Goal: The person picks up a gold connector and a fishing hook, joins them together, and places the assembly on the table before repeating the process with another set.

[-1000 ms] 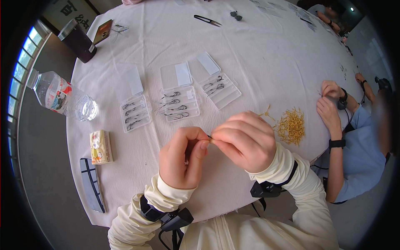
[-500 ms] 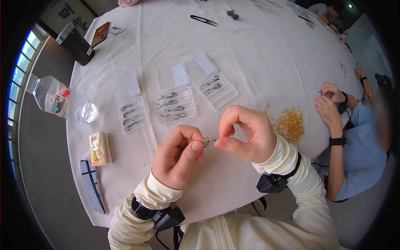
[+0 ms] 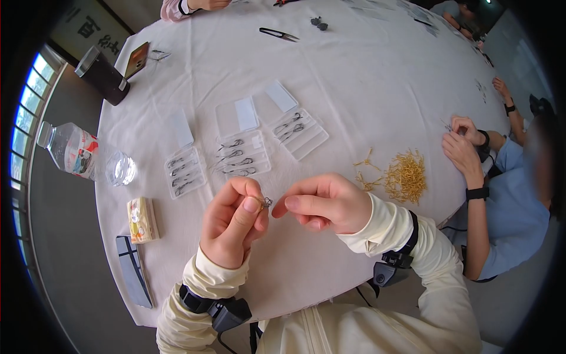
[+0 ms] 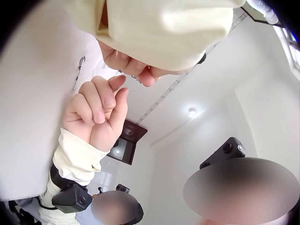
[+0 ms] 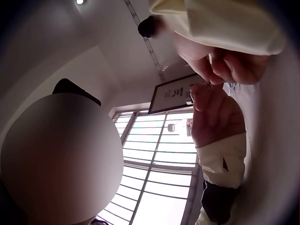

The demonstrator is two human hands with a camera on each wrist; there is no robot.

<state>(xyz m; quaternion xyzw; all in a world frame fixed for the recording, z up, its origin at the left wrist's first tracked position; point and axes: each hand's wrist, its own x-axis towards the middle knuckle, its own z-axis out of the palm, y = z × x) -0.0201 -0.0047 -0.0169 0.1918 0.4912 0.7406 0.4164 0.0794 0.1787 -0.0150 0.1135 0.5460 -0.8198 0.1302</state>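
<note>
Our left hand point(image 3: 231, 225) pinches a small tangle point(image 3: 268, 202) of dark loops between thumb and forefinger, out over the bare cloth point(image 3: 295, 259) near the boxes. Our right hand point(image 3: 327, 203) sits just beside it, fingers loosely bent and thumb close to the forefinger; we see nothing held there, and it is apart from the tangle.

The likeliest slip, we judge, is a drop: only the left fingertips hold the tangle, and a thin piece could twist or spring loose if the pinch eases. A second risk is snagging — loops this fine may catch on a fingertip when the right hand closes in, pulling the strands out of shape. A glint of gold shows by the left fingers, but we cannot tell how it is joined to the dark loops; pulling on the wrong strand might part them.

The sleeve point(image 3: 386, 227) of our right arm is near the gold pile point(image 3: 407, 177) — a wide swing back could scatter it. A careless left elbow seems less of a worry.
</note>
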